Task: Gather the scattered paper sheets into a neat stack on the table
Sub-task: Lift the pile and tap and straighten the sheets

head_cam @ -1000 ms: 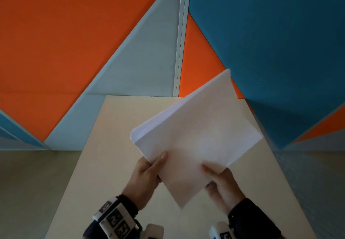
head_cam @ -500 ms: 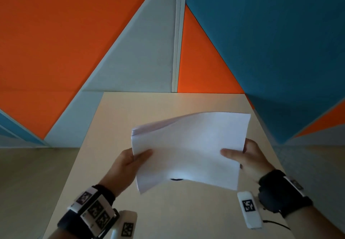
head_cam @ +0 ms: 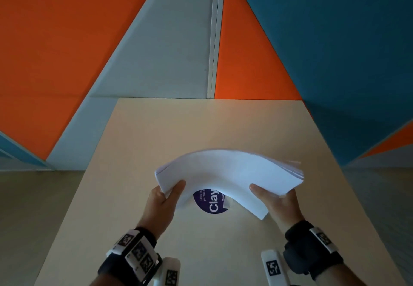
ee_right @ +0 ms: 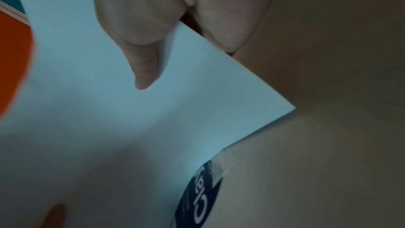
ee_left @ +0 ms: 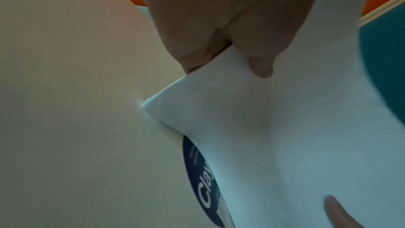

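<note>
A stack of white paper sheets [head_cam: 230, 174] bows upward in an arch just above the beige table [head_cam: 156, 133]. My left hand [head_cam: 165, 198] pinches its left end, thumb on top [ee_left: 262, 68]. My right hand [head_cam: 277, 198] pinches the right end the same way, thumb on top [ee_right: 144, 75]. The sheets [ee_left: 285, 127] fan slightly at the far right corner. The near right corner [ee_right: 274, 108] of the sheets hangs close to the tabletop.
A round dark-blue sticker [head_cam: 211, 202] with white lettering sits on the table under the arch of paper, partly hidden. Orange, grey and blue wall panels [head_cam: 156, 39] stand behind the table's far edge. Grey floor lies on both sides.
The stack swung from upright and diagonal down to lying across, low over the table, and now bows upward. Both hands slid outward to its two ends. The sticker has come into view.
</note>
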Available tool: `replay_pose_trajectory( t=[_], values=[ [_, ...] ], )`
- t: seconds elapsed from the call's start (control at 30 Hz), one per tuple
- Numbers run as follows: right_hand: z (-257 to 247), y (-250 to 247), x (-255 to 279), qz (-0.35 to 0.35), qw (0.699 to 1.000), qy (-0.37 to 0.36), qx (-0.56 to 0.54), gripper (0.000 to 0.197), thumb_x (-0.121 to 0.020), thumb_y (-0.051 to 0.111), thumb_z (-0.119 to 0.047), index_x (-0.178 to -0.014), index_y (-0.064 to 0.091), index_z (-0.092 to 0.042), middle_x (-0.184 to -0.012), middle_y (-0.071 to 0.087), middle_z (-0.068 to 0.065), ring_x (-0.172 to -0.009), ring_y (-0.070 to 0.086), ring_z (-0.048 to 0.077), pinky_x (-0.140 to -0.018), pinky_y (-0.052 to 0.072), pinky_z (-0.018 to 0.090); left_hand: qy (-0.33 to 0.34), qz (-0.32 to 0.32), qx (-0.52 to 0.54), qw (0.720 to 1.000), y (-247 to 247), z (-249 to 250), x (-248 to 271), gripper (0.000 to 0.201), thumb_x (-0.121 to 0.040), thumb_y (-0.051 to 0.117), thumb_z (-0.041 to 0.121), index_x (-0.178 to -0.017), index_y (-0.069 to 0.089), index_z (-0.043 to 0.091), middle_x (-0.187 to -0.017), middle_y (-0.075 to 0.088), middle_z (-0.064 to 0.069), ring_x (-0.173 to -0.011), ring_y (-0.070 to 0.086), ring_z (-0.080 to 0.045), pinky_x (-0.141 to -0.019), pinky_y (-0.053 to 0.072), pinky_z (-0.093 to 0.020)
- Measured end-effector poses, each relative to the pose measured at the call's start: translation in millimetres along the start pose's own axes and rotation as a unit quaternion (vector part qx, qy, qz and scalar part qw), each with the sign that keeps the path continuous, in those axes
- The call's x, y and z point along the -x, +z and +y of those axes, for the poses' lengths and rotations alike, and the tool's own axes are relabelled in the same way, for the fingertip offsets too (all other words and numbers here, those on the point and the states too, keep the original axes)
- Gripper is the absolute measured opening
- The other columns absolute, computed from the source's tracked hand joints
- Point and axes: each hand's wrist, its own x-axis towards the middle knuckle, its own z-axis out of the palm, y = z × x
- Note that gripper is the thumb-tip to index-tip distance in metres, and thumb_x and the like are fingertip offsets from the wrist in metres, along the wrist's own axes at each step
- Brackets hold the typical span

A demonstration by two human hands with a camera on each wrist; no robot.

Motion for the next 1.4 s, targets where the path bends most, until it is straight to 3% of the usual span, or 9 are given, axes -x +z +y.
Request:
replay_pose_trajectory(
  t=[0.17,0.4,0.63,0.87,0.97,1.1,1.17,1.3,1.4],
  values=[
    [2.1,1.2,-3.5,0.017,0.999,-0.003,-0.031,0.033,-0.074,0.077,0.011,-0.086,0.073,-0.020,-0.083,0.079,-0.009,-0.078,0.075,0.006,-0.067,0.057,0.016,0.013,-0.002,-0.008,1.000,-5.9,2.4,-10.8,0.017,-0.093,0.058,0.023,-0.093,0.074,0.017,-0.088,0.078,0.007,-0.081,0.071,-0.008,-0.076,0.055,-0.029],
    [12.0,3.0,-7.6,0.000,0.999,0.035,-0.026,0.022,-0.075,0.079,0.005,-0.087,0.074,-0.013,-0.085,0.080,-0.002,-0.084,0.076,0.016,-0.061,0.056,0.016,-0.006,-0.027,0.006,1.000,-17.3,-5.4,-16.2,0.014,-0.093,0.059,0.018,-0.089,0.072,0.022,-0.084,0.077,0.013,-0.078,0.070,-0.004,-0.072,0.054,-0.022],
    [12.9,1.9,-10.6,-0.013,1.000,0.003,-0.012,0.024,-0.077,0.077,0.005,-0.092,0.074,-0.013,-0.088,0.079,-0.006,-0.081,0.075,0.007,-0.066,0.055,0.013,0.014,-0.016,0.030,0.999,-18.3,-3.7,-16.8,0.016,-0.092,0.059,0.017,-0.089,0.073,0.021,-0.086,0.077,0.012,-0.080,0.070,-0.002,-0.076,0.055,-0.021],
    [24.8,-2.2,-10.2,-0.060,0.997,0.023,0.052,0.023,-0.084,0.072,-0.001,-0.092,0.072,-0.023,-0.089,0.077,-0.015,-0.086,0.072,-0.004,-0.070,0.051,0.006,0.000,-0.023,-0.039,0.999,-24.9,-10.1,-20.8,0.012,-0.090,0.063,0.024,-0.083,0.072,0.029,-0.084,0.076,0.018,-0.074,0.069,0.001,-0.073,0.053,-0.026],
    [10.9,-7.7,-16.0,-0.076,0.993,0.018,0.090,0.020,-0.084,0.074,-0.005,-0.088,0.072,-0.024,-0.083,0.077,-0.018,-0.084,0.072,-0.003,-0.068,0.051,0.007,0.013,-0.013,-0.051,0.999,-30.9,-0.9,-19.4,0.013,-0.087,0.068,0.018,-0.081,0.072,0.028,-0.081,0.076,0.018,-0.074,0.070,0.000,-0.072,0.054,-0.027],
    [-26.5,-22.9,-24.2,-0.095,0.983,-0.003,0.155,0.015,-0.081,0.077,-0.010,-0.084,0.073,-0.024,-0.090,0.076,-0.012,-0.081,0.071,-0.004,-0.070,0.051,0.011,0.036,0.004,0.057,0.998,-42.9,33.0,-12.6,0.018,-0.084,0.066,0.000,-0.093,0.072,0.014,-0.088,0.079,0.000,-0.084,0.074,-0.020,-0.073,0.061,-0.035],
    [-48.8,-31.5,-27.5,-0.105,0.977,-0.011,0.186,0.016,-0.080,0.078,-0.011,-0.082,0.072,-0.025,-0.090,0.075,-0.013,-0.077,0.070,-0.006,-0.067,0.051,0.010,0.069,0.005,0.069,0.995,-50.4,53.4,-9.2,0.020,-0.082,0.068,-0.002,-0.096,0.071,0.012,-0.088,0.078,0.000,-0.082,0.073,-0.016,-0.073,0.060,-0.030],
    [-92.7,-44.6,-27.8,-0.137,0.951,-0.037,0.273,0.015,-0.079,0.080,-0.015,-0.081,0.074,-0.029,-0.081,0.075,-0.019,-0.074,0.070,-0.007,-0.064,0.048,0.009,0.135,0.011,-0.037,0.990,-63.1,94.8,5.1,0.024,-0.075,0.077,0.004,-0.093,0.072,0.018,-0.081,0.077,0.007,-0.074,0.070,-0.004,-0.070,0.052,-0.011],
    [-127.0,-43.1,-20.1,-0.196,0.918,-0.080,0.334,0.032,-0.081,0.078,-0.017,-0.091,0.068,-0.046,-0.081,0.071,-0.037,-0.084,0.066,-0.015,-0.072,0.047,0.005,0.160,-0.087,-0.165,0.969,-61.1,124.3,16.5,0.033,-0.070,0.083,0.014,-0.095,0.071,0.030,-0.079,0.074,0.007,-0.071,0.070,-0.007,-0.073,0.055,-0.017]
  ],
)
